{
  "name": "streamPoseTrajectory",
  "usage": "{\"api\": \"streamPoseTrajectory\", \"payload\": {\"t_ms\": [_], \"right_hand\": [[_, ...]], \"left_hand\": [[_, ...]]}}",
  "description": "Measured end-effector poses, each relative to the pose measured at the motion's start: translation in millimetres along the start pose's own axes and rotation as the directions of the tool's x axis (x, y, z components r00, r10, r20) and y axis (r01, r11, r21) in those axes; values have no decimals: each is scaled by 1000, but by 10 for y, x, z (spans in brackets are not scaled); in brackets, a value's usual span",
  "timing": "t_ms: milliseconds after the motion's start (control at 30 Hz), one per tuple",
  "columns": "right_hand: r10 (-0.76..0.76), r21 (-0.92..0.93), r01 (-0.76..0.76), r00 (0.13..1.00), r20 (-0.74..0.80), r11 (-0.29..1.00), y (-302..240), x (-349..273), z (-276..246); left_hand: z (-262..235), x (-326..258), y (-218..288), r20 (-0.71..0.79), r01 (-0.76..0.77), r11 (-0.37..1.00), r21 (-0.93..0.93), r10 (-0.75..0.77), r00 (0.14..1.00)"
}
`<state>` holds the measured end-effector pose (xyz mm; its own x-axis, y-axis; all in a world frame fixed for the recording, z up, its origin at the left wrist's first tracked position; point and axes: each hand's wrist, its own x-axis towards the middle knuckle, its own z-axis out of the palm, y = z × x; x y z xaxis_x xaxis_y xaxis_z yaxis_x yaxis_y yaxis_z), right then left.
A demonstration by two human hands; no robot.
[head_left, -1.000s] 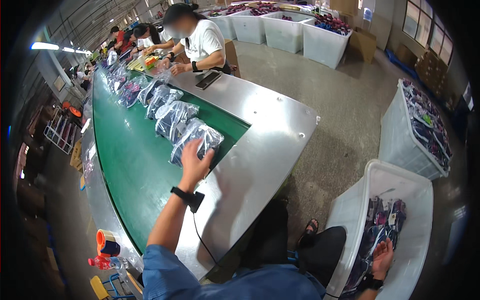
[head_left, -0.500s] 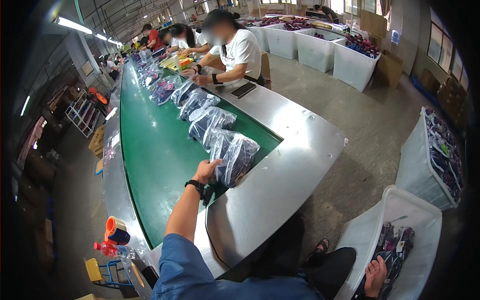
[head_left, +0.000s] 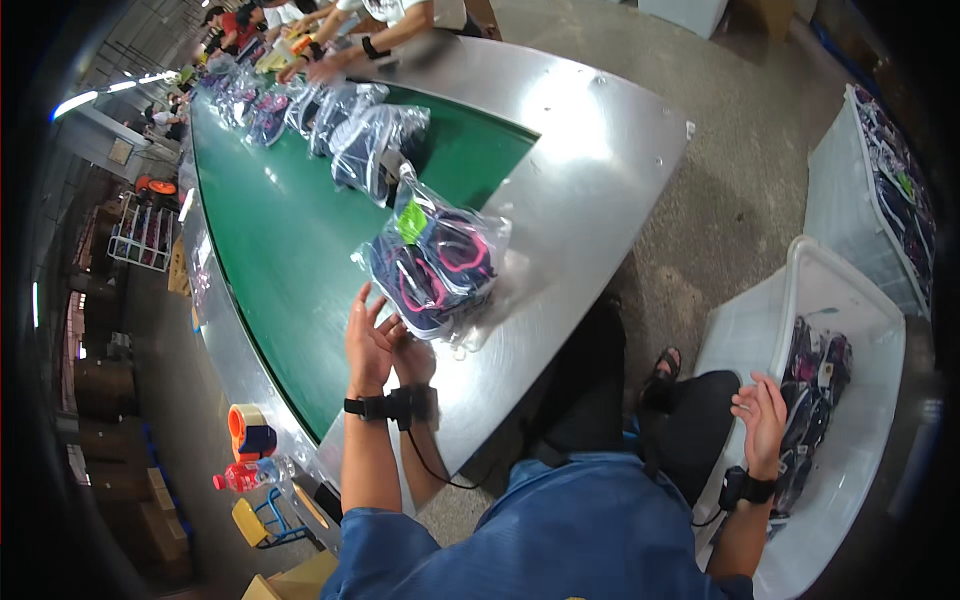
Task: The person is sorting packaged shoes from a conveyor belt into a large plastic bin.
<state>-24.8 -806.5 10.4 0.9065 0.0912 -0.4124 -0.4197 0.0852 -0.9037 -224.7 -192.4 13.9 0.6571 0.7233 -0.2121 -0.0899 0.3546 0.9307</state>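
Head cam: left hand (head_left: pixel 370 345) has its fingers spread pretty wide, palm up-ish, right by the lower left edge of a clear plastic bag of navy shoes with pink-trimmed openings (head_left: pixel 435 265); honestly can't tell if the fingertips touch it. That bag has a bright green tag (head_left: pixel 411 221) and sits over the line where the flat green belt (head_left: pixel 260 230) meets the shiny metal table (head_left: pixel 590 190). Right hand (head_left: pixel 762 415) is empty, fingers loosely curled, by the near rim of a tall white plastic bin (head_left: pixel 865 300) with dark shoes (head_left: pixel 815 400) inside. Both wrists wear black straps. Further up the belt there's a row of clear-bagged dark shoes (head_left: pixel 380 145), with a co-worker's hands (head_left: pixel 325 68) beside it.
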Motion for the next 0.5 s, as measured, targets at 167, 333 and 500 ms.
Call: {"api": "streamPoseTrajectory", "payload": {"t_ms": [167,333,500], "right_hand": [[-13,-53,17,998,62,998,74,-51,104],[-27,-64,31,998,57,997,55,-160,186],[-43,-68,48,996,78,997,139,-229,172]], "left_hand": [[248,-89,74,1,17,990,141,-17,1000],[525,129,31,-200,99,992,75,-82,976],[454,366,-82,-215,66,998,8,-63,975]]}}
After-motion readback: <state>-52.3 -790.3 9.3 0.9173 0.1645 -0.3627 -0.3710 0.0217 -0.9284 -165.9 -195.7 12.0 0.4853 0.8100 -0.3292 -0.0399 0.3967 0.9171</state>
